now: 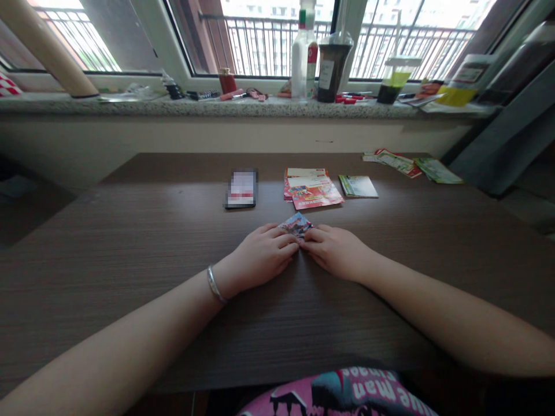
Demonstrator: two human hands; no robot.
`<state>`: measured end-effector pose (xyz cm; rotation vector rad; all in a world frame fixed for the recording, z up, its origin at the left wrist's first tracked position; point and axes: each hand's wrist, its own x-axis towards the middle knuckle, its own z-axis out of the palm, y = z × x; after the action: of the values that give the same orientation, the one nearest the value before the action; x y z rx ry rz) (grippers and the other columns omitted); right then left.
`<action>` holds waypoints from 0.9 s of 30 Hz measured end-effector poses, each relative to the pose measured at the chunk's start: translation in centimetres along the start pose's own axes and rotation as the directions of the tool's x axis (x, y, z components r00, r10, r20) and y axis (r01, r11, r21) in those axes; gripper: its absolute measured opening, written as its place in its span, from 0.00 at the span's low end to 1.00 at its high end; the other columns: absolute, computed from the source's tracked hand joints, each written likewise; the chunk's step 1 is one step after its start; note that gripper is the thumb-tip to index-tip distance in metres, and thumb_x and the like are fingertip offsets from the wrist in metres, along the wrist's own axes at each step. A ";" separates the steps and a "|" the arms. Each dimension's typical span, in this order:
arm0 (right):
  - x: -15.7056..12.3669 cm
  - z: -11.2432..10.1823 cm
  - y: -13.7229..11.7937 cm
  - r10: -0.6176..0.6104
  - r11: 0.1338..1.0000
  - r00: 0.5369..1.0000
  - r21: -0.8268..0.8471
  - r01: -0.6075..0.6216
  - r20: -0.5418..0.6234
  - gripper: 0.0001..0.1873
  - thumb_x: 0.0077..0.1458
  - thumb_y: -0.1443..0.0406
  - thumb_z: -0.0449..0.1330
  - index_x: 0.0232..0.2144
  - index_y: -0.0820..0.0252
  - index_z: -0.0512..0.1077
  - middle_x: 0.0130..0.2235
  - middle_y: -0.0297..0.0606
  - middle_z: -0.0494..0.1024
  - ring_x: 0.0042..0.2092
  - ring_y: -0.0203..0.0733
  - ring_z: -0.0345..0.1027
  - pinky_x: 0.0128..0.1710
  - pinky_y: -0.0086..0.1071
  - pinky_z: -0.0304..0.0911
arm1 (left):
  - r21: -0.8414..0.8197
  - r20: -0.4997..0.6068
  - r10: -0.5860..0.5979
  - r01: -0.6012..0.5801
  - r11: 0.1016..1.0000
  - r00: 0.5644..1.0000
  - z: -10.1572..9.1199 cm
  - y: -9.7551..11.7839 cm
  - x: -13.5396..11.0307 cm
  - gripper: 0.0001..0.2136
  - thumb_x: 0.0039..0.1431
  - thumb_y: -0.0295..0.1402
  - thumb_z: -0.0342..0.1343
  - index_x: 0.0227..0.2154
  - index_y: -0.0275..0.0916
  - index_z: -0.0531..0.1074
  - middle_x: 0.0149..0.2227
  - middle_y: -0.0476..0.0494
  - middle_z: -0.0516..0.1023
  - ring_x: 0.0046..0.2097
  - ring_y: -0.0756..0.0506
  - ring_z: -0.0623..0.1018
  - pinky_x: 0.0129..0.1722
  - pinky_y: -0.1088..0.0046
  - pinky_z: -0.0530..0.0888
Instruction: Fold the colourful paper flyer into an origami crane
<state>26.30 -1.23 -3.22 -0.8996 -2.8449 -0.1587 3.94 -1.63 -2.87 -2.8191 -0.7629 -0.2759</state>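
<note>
I have one small, blue, multicoloured printed paper (298, 222) flat or nearly flat on the dark brown wood-grain table (130, 242), directly between my two hands, its pointed corner showing beyond the fingertips. My left hand (269, 254) covers its left side, fingers closed down on the edge; my right hand (336, 247) does the same on the right, fingers curled onto it. The fingertips of both hands nearly meet at the near side, and I can't tell how the paper runs beneath them. One silver metal bangle (215, 284) circles my left wrist.

Just past the paper I see one overlapping pile of red-and-white printed leaflets (318, 196), too stacked to count. To its left lies one black rectangular phone (241, 189), its screen blurred. To its right sits one small stack of green-and-white cards (359, 186), and farther right, one fanned group of green, red and white printed slips (396, 163).

On the speckled stone sill (260, 108) I count two tall clear glass bottles (299, 66) and one lidded plastic cup of dark contents (332, 72).
</note>
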 end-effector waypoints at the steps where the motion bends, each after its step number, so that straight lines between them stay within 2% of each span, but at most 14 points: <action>1: 0.0 0.0 0.0 0.000 1.000 1.000 -0.003 0.000 -0.001 0.17 0.63 0.67 0.50 0.49 0.63 0.73 0.46 0.46 0.75 0.45 0.46 0.67 0.44 0.41 0.67 | 0.004 0.005 0.008 -0.008 1.000 1.000 -0.1 0.0 0.0 0.09 0.62 0.30 0.51 0.44 0.38 0.72 0.46 0.43 0.77 0.50 0.42 0.74 0.54 0.61 0.68; 5: 0.0 0.0 -0.1 0.006 1.000 1.000 -0.010 -0.006 -0.002 0.17 0.62 0.67 0.51 0.50 0.62 0.72 0.46 0.46 0.76 0.45 0.46 0.67 0.44 0.40 0.67 | 0.007 0.010 0.057 -0.057 0.998 0.998 -0.4 -0.5 0.1 0.10 0.63 0.30 0.52 0.45 0.38 0.72 0.48 0.44 0.77 0.53 0.43 0.72 0.58 0.60 0.65; 7: 0.0 -0.2 -0.2 0.014 1.000 1.000 -0.016 -0.014 0.003 0.18 0.63 0.66 0.50 0.52 0.61 0.72 0.46 0.45 0.76 0.45 0.47 0.67 0.43 0.40 0.67 | 0.008 -0.002 0.070 -0.070 0.998 0.998 -0.5 -0.8 0.0 0.09 0.63 0.29 0.52 0.45 0.40 0.72 0.48 0.46 0.77 0.52 0.44 0.74 0.59 0.61 0.64; 10: 0.0 -0.5 -0.7 0.060 0.998 0.998 -0.036 -0.059 0.031 0.18 0.64 0.65 0.48 0.51 0.59 0.72 0.47 0.45 0.76 0.45 0.47 0.67 0.41 0.39 0.66 | 0.028 0.003 0.047 -0.047 0.999 0.999 -0.8 -1.2 -0.2 0.09 0.63 0.28 0.53 0.44 0.44 0.74 0.42 0.51 0.79 0.45 0.46 0.76 0.60 0.57 0.61; 19: 0.1 -1.4 -1.3 0.163 0.983 0.981 -0.098 -0.153 0.101 0.18 0.63 0.66 0.48 0.49 0.53 0.74 0.48 0.41 0.77 0.44 0.47 0.69 0.34 0.36 0.64 | 0.057 0.040 0.028 -0.031 0.998 0.999 -1.5 -1.9 -0.6 0.08 0.62 0.27 0.54 0.38 0.46 0.76 0.39 0.51 0.79 0.42 0.46 0.76 0.61 0.55 0.58; 22: 0.0 -1.5 -1.1 0.204 0.973 0.972 -0.135 -0.187 0.121 0.17 0.63 0.67 0.48 0.46 0.55 0.75 0.46 0.40 0.78 0.43 0.47 0.70 0.33 0.36 0.64 | 0.032 0.041 0.030 -0.031 0.999 0.999 -1.1 -2.2 -0.8 0.09 0.62 0.29 0.53 0.41 0.45 0.76 0.42 0.50 0.79 0.44 0.46 0.76 0.61 0.55 0.59; 27: 0.1 -1.6 -0.5 0.272 0.953 0.952 -0.175 -0.247 0.139 0.18 0.64 0.66 0.47 0.47 0.55 0.75 0.49 0.40 0.77 0.44 0.47 0.70 0.34 0.36 0.65 | 0.012 0.032 -0.020 0.020 1.000 0.999 -0.1 -2.0 -0.8 0.14 0.63 0.29 0.51 0.50 0.43 0.71 0.48 0.47 0.77 0.47 0.45 0.75 0.61 0.55 0.59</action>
<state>26.14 -1.79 -1.69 -1.3689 -2.8517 -0.2916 2.29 -0.36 -2.68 -2.8125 -0.7969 -0.2291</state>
